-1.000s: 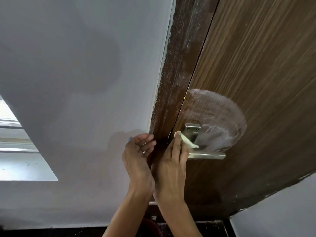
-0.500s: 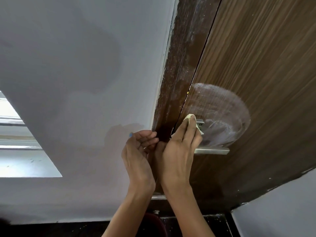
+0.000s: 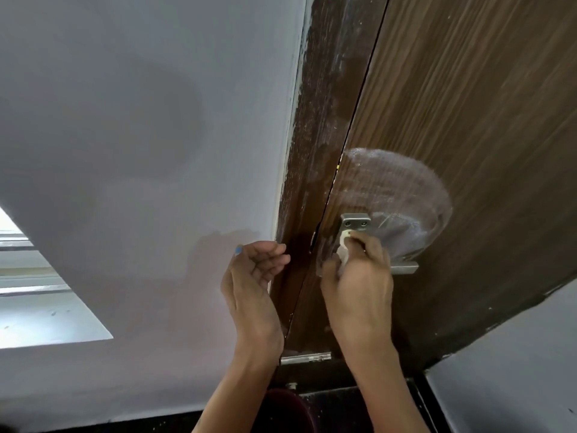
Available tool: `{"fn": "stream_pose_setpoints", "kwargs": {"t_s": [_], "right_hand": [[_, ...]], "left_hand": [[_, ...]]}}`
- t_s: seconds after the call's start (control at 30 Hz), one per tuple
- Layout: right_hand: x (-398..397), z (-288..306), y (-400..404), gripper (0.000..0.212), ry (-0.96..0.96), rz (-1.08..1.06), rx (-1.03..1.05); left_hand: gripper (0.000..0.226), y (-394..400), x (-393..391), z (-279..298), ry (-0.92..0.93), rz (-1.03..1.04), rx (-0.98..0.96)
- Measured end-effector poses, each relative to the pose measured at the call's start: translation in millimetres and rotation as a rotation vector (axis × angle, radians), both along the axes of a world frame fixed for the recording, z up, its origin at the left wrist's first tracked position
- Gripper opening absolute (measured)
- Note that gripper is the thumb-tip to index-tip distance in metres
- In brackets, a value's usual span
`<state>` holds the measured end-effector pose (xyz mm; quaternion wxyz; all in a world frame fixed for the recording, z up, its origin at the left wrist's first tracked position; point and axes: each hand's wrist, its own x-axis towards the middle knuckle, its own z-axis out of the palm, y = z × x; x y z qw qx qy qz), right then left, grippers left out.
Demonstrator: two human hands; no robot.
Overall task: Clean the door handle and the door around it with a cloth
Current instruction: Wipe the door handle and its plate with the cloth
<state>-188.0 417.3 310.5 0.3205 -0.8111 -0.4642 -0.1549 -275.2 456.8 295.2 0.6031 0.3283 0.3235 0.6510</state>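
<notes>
A brown wood-grain door (image 3: 468, 104) fills the upper right. Its steel lever handle (image 3: 404, 268) has a square plate (image 3: 356, 222) with two screws. A cloudy, wiped half-round smear (image 3: 393, 189) covers the door above the plate. My right hand (image 3: 359, 282) is shut on a small pale cloth (image 3: 343, 248) and presses it on the plate's lower part, hiding the base of the lever. My left hand (image 3: 254, 276) is held with loosely curled fingers against the dark door frame (image 3: 318, 135), holding nothing.
A pale grey wall (image 3: 140, 151) spans the left, with a bright window opening (image 3: 37, 307) at the lower left. A metal strip (image 3: 306, 358) lies at the door's foot. Another grey wall (image 3: 515, 370) stands at the lower right, above a dark floor (image 3: 343, 407).
My right hand has slid with the cloth from the door's edge rightward and down onto the handle plate. My left hand has drawn slightly away to the left.
</notes>
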Motion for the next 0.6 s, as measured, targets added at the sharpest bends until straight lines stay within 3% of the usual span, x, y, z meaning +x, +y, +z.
{"fn": "stream_pose_setpoints", "kwargs": {"t_s": [0.3,0.5,0.6], "right_hand": [[16.0,-13.1,-7.9,0.015,-0.225,0.207,-0.025],[-11.6,-52.9,-23.0,0.028,0.042,0.109,0.306],[-19.1,-55.9,-9.2,0.043,0.062,0.102,0.320]], "left_hand": [[0.048,-5.8,12.7,-3.8,0.021,-0.079,-0.010],[0.047,-3.3,0.4,-9.7,0.036,-0.044,0.019],[0.048,-3.9,-5.9,-12.5,0.045,-0.030,0.016]]}}
